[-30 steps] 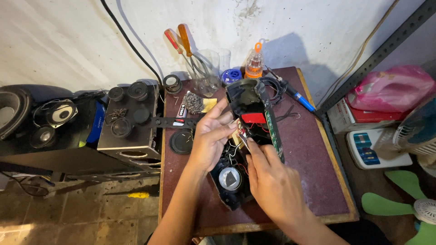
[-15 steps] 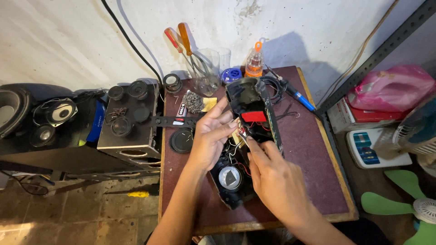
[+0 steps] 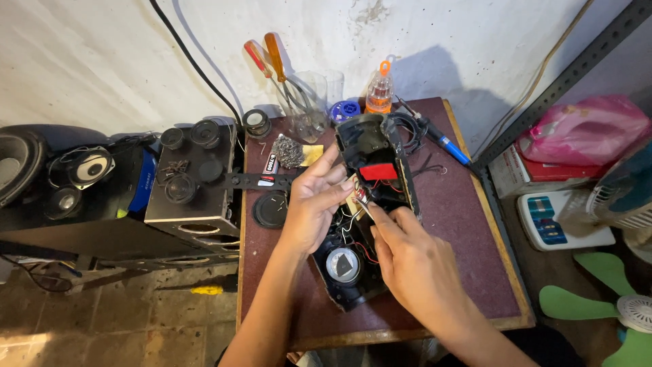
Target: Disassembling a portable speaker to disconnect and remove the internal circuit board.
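2 hands (image 3: 353, 224) inside open black speaker (image 3: 367, 204)

Opened black speaker casing (image 3: 367, 204) lies lengthwise mid-frame, round driver at lower end, red part and wires exposed.

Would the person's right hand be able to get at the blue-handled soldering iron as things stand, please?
Probably yes: the right hand works inside the opened speaker case, and the soldering iron lies uncovered on the table beyond it, with only loose black cable beside it.

Black speaker shell (image 3: 370, 146), red battery (image 3: 378, 171), maroon table (image 3: 455, 224), orange screwdriver (image 3: 274, 56).
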